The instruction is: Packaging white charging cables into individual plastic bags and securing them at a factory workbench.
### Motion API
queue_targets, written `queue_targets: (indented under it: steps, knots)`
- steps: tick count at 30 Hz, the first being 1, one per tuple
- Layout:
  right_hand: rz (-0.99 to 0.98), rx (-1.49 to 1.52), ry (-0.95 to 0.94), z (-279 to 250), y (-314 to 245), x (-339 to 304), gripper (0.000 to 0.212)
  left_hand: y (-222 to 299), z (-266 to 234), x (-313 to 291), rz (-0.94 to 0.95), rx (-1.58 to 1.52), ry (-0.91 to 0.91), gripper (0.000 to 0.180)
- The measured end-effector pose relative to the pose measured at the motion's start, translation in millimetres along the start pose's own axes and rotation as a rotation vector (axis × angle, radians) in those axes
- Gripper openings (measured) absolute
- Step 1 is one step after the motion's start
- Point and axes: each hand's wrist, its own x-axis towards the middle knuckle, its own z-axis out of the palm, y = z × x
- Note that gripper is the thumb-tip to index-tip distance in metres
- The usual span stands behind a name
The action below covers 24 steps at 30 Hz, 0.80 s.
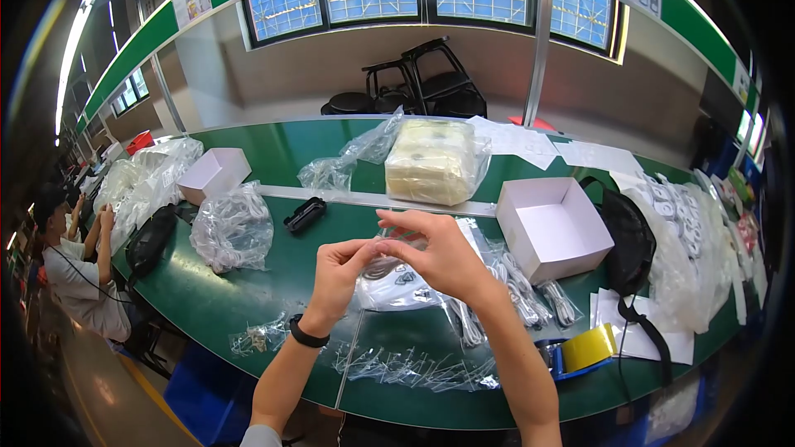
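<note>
My left hand (338, 275), with a black band on its wrist, pinches the edge of a clear plastic bag (378, 270) over the middle of the table. My right hand (435, 252) meets it from the right, thumb against the left fingertips and fingers bent over the same bag. What looks like a coiled grey cable shows through the plastic, partly hidden by the hands. Below them lies a flat printed plastic bag (399, 294). Several bundles of pale cables (517, 294) lie to the right of my right hand.
An open white box (553, 232) and a yellow tape roll in a blue dispenser (586, 349) stand right. Small clear pieces (414, 368) lie along the near edge. Behind are a plastic-wrapped cream stack (431, 161) and a black object (305, 215). A person (79, 273) sits far left.
</note>
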Motion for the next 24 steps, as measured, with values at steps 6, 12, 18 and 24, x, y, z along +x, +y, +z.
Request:
queue_targets:
  steps: [6,12,18,24]
  knots:
    - [0.231,-0.094,-0.006,-4,-10,-1,0.044,0,0,1,-0.022,-0.035,0.058,0.022]
    - [0.290,0.031,-0.055,-14,-7,-3,0.035,2,0,5,-0.040,-0.209,0.186,0.026]
    - [-0.007,-0.165,0.035,-8,-21,-1,0.026,1,-1,0,-0.006,-0.128,0.098,0.025]
    - [-0.121,-0.133,0.147,4,-24,-3,0.028,-3,0,0,-0.031,-0.154,0.080,0.026]
